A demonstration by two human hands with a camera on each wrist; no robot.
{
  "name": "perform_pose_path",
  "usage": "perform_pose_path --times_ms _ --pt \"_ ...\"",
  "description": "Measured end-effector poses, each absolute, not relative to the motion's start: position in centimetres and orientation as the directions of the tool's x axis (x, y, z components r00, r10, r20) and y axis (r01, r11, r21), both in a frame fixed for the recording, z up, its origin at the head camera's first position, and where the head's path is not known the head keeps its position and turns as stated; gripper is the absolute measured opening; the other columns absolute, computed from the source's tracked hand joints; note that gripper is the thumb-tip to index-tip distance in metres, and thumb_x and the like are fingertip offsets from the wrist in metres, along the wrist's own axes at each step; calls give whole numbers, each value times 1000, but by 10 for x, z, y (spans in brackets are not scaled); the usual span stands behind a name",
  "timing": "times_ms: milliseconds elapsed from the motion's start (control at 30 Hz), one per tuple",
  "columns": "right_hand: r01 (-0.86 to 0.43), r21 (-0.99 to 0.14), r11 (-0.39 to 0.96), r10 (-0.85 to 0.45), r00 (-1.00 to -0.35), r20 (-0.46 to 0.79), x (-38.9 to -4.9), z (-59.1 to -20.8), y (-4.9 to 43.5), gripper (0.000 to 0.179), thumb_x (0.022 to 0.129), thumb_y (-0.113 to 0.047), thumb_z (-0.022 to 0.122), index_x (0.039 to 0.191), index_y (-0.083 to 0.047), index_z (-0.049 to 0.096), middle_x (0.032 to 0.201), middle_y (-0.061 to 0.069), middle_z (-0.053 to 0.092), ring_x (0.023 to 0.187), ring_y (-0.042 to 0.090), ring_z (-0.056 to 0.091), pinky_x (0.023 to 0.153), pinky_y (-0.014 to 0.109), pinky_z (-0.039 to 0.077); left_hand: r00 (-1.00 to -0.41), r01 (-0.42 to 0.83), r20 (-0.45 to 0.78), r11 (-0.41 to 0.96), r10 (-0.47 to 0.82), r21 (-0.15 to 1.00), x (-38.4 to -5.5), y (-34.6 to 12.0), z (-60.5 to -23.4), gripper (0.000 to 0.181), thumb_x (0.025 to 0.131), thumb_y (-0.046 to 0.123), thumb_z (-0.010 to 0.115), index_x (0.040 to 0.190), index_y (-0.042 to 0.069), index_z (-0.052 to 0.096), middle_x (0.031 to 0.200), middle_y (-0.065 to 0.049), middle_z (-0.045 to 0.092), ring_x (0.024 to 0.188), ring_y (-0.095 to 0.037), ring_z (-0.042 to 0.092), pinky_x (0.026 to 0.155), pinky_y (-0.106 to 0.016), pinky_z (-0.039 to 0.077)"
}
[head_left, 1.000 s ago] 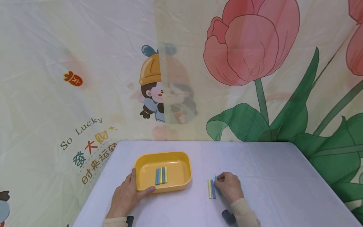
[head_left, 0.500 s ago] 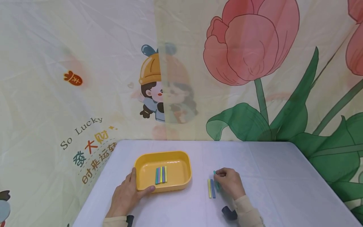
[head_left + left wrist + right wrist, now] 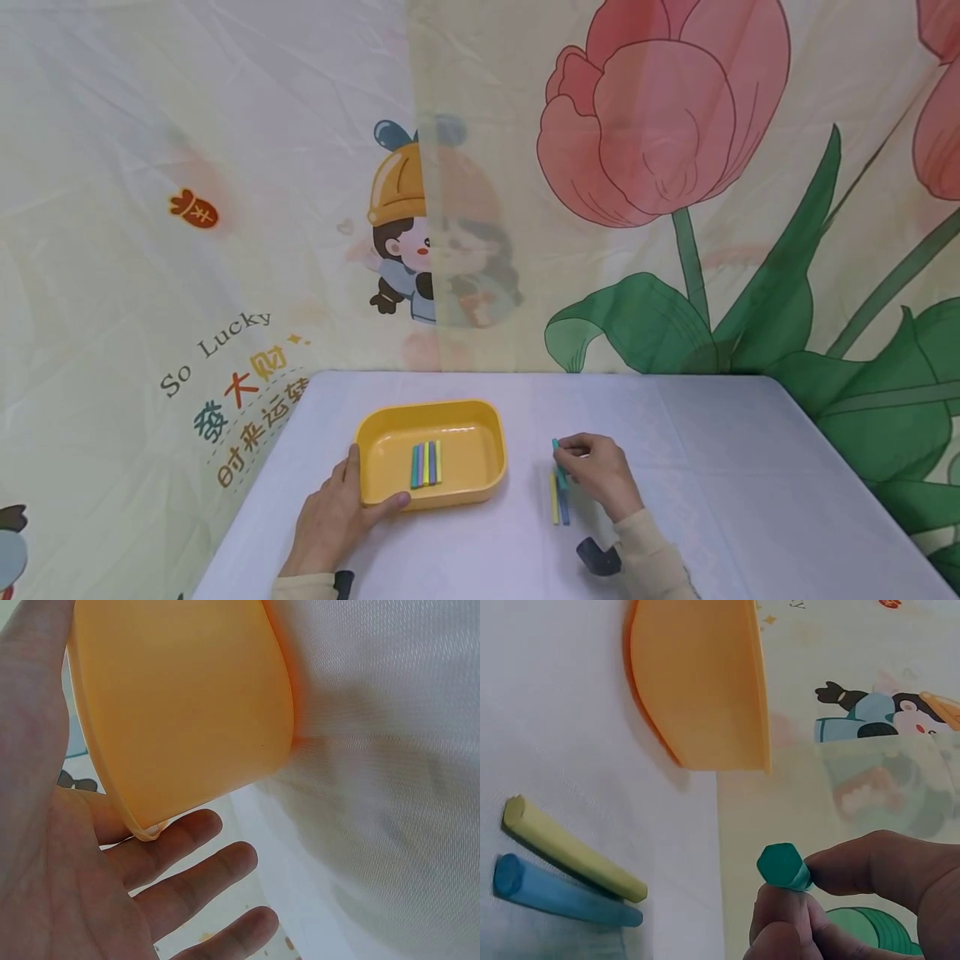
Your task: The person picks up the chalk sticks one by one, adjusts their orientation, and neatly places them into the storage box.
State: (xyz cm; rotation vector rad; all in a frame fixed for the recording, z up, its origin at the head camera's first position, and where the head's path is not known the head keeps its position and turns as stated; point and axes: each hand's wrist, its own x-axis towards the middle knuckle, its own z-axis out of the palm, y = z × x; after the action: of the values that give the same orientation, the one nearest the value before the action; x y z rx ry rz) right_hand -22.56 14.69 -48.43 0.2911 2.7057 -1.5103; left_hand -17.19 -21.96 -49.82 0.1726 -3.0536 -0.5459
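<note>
Green six-sided stick [image 3: 778,864] moved nearer yellow plastic tray [image 3: 472,454], fingers of right hand [image 3: 602,475] pinching it; left hand [image 3: 330,515], fingers spread, likely steadies tray.

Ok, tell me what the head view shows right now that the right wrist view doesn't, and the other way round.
Only the head view: the left hand touching a corner of the yellow tray, the row of five sticks lying inside it, and the pink tulip on the backdrop.

Only the right wrist view: the flat, many-sided end of the green stick, facing the camera.

Both: the tray, the right hand pinching the green stick, and a yellow stick and a blue stick on the table.
</note>
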Motion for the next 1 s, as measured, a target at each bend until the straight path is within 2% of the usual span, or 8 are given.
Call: perform_pose_path --times_ms 467,700,1000 --pt "171 -894 415 98 -985 -143 -233 -470 127 35 88 -25 75 114 -2 73 93 5 71 77 20 66 72 35 62 -991 -124 -1 929 -132 348 -172 -220 -499 137 73 87 61 156 -12 16 147 -37 41 122 -51 54 99 -62 48" --pt "113 -941 319 32 -994 -108 -240 -460 113 33 89 -27 77 112 -3 74 92 6 71 74 19 66 70 32 61 -992 -114 8 932 -125 344 -171 -220 -498 137 73 88 60 156 -12 16 146 -37 42 120 -49 56 97 -61 49" --pt "98 -956 278 -31 -993 -111 -247 -455 88 36 90 -27 76 115 -2 72 94 7 71 78 20 68 70 30 61 -990 -133 -6 928 -140 348 -171 -219 -499 136 73 88 60 156 -11 18 147 -37 42 121 -50 55 99 -62 48"
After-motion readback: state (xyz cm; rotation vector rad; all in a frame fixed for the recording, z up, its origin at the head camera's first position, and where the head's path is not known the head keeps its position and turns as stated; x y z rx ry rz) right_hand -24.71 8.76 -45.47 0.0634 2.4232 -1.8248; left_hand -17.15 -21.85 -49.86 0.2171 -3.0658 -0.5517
